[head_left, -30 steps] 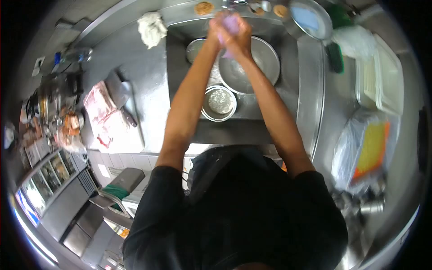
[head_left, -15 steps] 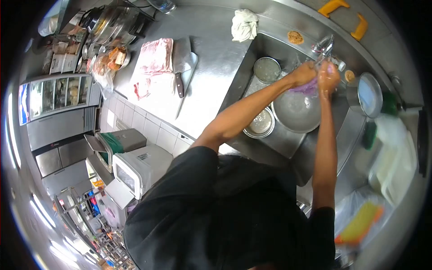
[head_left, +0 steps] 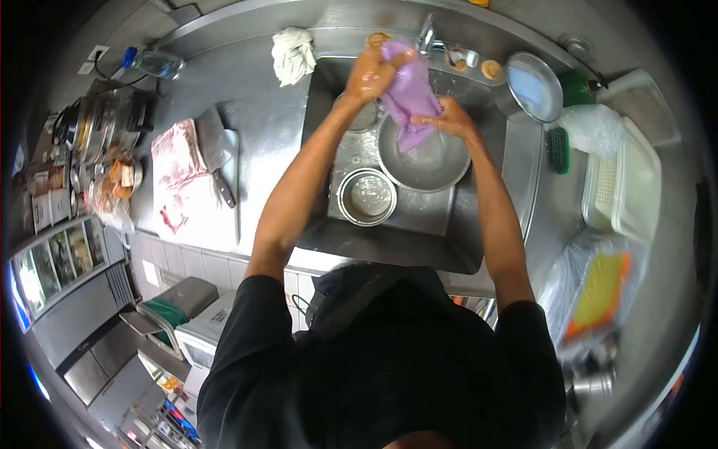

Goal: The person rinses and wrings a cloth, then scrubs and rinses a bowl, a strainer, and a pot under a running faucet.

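A wet purple cloth [head_left: 413, 93] hangs spread between my two hands over the sink. My left hand [head_left: 373, 74] is closed on its upper left part. On the cloth's right side, my right hand [head_left: 450, 118] pinches the edge. Below the cloth, a large round metal pan [head_left: 426, 168] lies in the sink [head_left: 464, 239], partly covered by it. A smaller round tin [head_left: 367, 197] with liquid stands to the pan's left. Another round container [head_left: 362, 118] is partly hidden behind my left forearm. The faucet [head_left: 426, 34] is just beyond the cloth.
Left of the sink are a white cloth [head_left: 293, 56], raw meat [head_left: 178, 161] on a board, a cleaver and a knife [head_left: 223, 188]. On the right are a metal bowl [head_left: 534, 87], a green brush [head_left: 558, 150], white trays [head_left: 637, 179] and a bagged yellow sponge [head_left: 600, 293].
The purple cloth was bunched between my hands and now hangs opened out. My hands have moved apart, the right one lower. The head view has swung back from its turned angle.
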A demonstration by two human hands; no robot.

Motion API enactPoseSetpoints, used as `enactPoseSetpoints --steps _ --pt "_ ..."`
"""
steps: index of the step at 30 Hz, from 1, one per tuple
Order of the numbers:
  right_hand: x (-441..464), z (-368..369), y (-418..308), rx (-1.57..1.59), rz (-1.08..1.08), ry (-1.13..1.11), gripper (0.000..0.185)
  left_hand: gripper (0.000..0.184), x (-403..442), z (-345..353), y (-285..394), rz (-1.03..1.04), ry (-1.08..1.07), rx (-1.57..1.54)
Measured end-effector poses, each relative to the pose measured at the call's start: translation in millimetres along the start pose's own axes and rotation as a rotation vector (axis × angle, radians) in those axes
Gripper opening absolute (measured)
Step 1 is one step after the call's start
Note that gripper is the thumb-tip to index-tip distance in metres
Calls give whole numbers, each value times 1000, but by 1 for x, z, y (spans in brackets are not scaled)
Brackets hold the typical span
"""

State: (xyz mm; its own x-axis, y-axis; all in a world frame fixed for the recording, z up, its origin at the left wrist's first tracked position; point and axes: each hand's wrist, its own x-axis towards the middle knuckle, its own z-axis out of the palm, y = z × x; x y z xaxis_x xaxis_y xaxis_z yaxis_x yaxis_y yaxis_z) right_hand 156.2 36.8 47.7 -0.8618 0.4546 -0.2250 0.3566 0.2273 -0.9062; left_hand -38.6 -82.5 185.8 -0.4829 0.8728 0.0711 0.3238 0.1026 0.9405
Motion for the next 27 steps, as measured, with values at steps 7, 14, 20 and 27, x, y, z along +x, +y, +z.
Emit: enactPoseSetpoints --steps 7,14,20,27 --pt "-32 12 -55 1116 -139 338 35 31 0 -5 -15 -265 151 -394" --pt "8 87 -134 175 -346 938 16 22 10 90 -116 -381 -308 -1680" --pt "17 55 -83 27 -303 903 19 18 18 124 -142 -136 -10 35" --pt "11 28 -88 2 -537 1033 26 59 -21 66 -29 -574 -316 -751"
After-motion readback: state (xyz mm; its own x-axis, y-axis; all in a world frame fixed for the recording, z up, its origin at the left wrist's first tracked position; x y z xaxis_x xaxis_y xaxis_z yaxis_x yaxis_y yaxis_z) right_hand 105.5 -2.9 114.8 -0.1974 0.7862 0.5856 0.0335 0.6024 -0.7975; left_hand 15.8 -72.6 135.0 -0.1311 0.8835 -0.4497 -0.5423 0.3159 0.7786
